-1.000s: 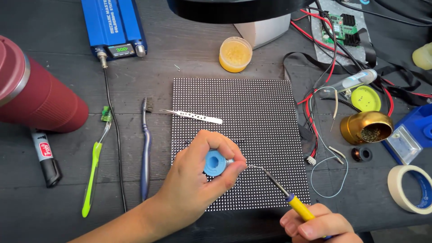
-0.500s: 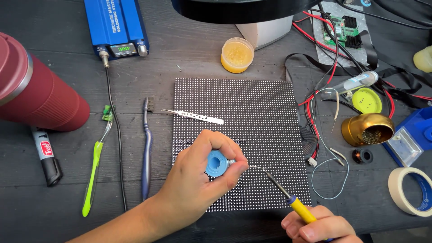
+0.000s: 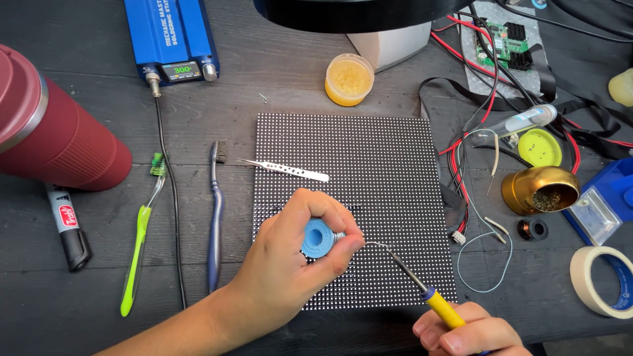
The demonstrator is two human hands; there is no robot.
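Left hand (image 3: 290,264) closed around blue spool (image 3: 318,238), right hand (image 3: 465,333) gripping soldering iron (image 3: 422,287).

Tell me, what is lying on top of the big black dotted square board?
Thin silver metal tweezers lie on the black dotted square panel. The left hand, holding a small blue solder spool, hovers or rests above it and hides the dots beneath.

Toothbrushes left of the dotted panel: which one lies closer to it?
The dark blue toothbrush, directly beside the black dotted panel; the lime-green toothbrush lies farther left, beyond the black cable.
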